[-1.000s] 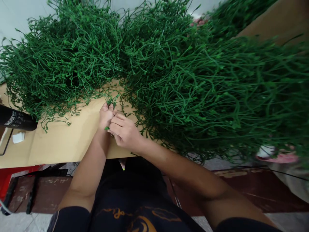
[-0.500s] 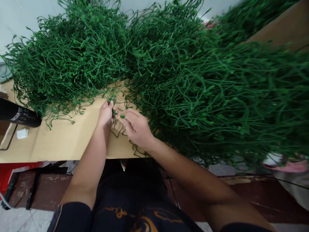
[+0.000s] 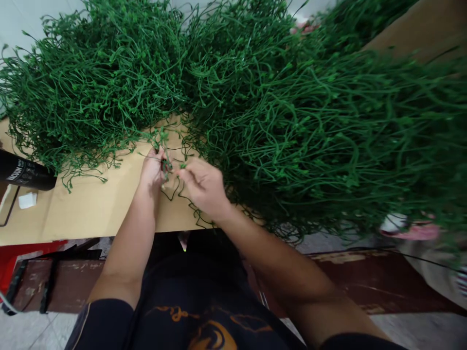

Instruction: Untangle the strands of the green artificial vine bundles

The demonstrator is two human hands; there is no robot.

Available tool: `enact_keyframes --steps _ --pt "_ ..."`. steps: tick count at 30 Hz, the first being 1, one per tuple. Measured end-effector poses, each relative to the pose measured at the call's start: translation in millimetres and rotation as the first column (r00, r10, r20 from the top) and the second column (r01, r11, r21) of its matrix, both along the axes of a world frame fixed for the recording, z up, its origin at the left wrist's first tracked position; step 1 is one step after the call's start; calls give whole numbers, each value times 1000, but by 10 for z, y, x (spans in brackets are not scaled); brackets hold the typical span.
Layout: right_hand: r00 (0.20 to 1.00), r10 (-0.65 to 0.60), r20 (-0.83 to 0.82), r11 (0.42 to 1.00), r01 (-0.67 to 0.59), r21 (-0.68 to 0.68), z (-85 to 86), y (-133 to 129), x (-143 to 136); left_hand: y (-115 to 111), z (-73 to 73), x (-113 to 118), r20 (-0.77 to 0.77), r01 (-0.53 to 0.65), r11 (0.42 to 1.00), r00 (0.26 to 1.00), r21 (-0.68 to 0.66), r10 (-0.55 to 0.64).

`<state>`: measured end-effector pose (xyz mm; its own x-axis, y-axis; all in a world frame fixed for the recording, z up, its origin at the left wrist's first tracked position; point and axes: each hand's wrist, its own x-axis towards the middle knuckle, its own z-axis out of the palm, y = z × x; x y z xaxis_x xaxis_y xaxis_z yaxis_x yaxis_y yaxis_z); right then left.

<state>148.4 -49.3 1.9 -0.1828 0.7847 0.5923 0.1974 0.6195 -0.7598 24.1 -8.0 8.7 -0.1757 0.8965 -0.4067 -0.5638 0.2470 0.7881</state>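
In the head view my left hand (image 3: pixel 152 167) is closed around a small bunch of green plastic stems (image 3: pixel 165 167), whose tips poke out above the thumb. Close on its right, my right hand (image 3: pixel 204 182) pinches a small green stem piece (image 3: pixel 182 166) between thumb and fingertips. Both hands are over the brown cardboard sheet (image 3: pixel 91 199). Loose stems (image 3: pixel 175 192) lie on the cardboard beneath and between them. Behind stands a big heap of the same artificial green stems (image 3: pixel 120 78). A second large pile (image 3: pixel 321 141) spreads to the right of my right hand.
A black cylindrical bottle (image 3: pixel 25 171) lies at the left, with a small white paper piece (image 3: pixel 27 200) beside it. A brown cardboard flap (image 3: pixel 412 34) rises at the back right. Something pink (image 3: pixel 419 231) shows below the right pile. A dark red bench (image 3: pixel 69 287) is underneath.
The whole view has shifted slightly, so things sit a little further left. The stems in my left hand look more spread out, and my right hand keeps its pinch close beside it.
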Motion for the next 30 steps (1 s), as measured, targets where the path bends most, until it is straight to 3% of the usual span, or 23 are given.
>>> enact_keyframes --steps 3,6,10,15,18,23,26,30 --pt "997 0 71 984 -13 176 4 -147 -77 -50 82 43 54 68 997 996 -32 -67" --pt "994 -39 98 968 14 250 18 -228 -92 -101 138 96 64 60 998 996 -28 -58" --pt "986 -47 161 963 1 270 38 -286 -41 -121 127 148 45 53 998 998 -38 -51" --pt "990 -45 133 971 12 240 8 -307 22 -63 -8 141 0 -15 999 1000 40 15" --pt "990 -123 65 979 111 170 -33 -215 31 -17 -64 89 54 -31 997 998 71 27" --pt "959 -255 -121 965 243 -101 -2 39 25 4 -25 9 122 -3 1000 993 17 1" --pt "952 -255 -170 956 223 -191 48 114 39 -2 3 -2 84 -27 999 996 -18 29" --pt "981 -145 -127 964 111 -241 -12 107 42 3 -32 -7 54 -17 1000 998 26 16"
